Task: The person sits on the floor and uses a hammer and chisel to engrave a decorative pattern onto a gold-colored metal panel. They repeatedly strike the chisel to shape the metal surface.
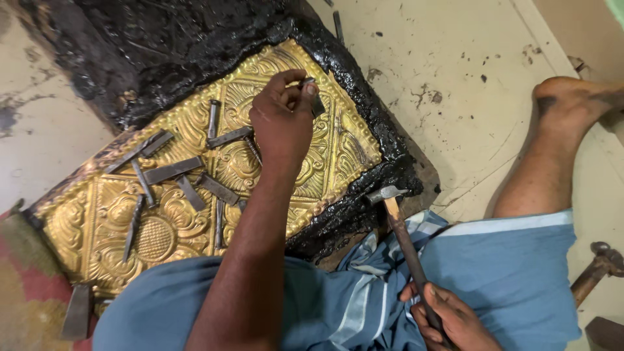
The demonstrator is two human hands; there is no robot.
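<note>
An embossed brass sheet [338, 153] lies bedded in a slab of black pitch [175, 39] on the floor. My left hand [283, 120] reaches over the sheet and pinches a small steel punch [314, 99] upright against its upper right part. My right hand [448, 318] grips the wooden handle of a hammer [404, 234] low at my lap. The hammer's head [385, 193] rests near the pitch's right edge. Several loose steel punches [170, 170] lie scattered across the sheet's middle and left.
My bare leg and foot [565, 104] stretch across the stained floor at right, over a blue cloth [507, 266]. A second hammer [597, 268] lies at the right edge. A flat chisel [78, 312] rests at lower left beside a patterned mat [26, 286].
</note>
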